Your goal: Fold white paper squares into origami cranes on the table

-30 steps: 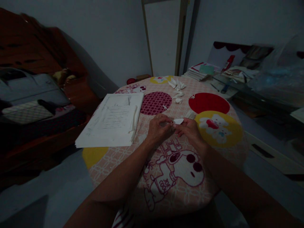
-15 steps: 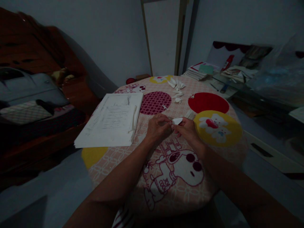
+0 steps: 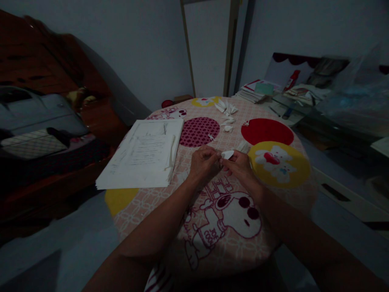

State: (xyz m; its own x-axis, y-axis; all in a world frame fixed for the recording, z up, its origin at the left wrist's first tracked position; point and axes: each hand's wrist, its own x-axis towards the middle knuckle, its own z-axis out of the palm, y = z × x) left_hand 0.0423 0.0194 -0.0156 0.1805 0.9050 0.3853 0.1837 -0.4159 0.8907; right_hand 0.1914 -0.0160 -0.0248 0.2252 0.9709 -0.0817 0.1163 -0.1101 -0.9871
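A small white folded piece of paper (image 3: pixel 227 154) is pinched between both my hands over the middle of a round table (image 3: pixel 146 207) covered in a pink cartoon-print cloth. My left hand (image 3: pixel 204 163) grips its left side with curled fingers. Touching it from the right, my right hand (image 3: pixel 241 167) holds the other side with its fingers closed. Several small white folded paper pieces (image 3: pixel 226 108) lie on the far part of the table.
A thick stack of white paper sheets (image 3: pixel 146 153) lies on the table's left side. Stacked books and papers (image 3: pixel 258 90) sit on a low surface at the back right. A dark bag (image 3: pixel 36 117) rests on a wooden bench at left.
Both hands have stayed in place on the small paper, with only slight finger movement. Nothing else has shifted.
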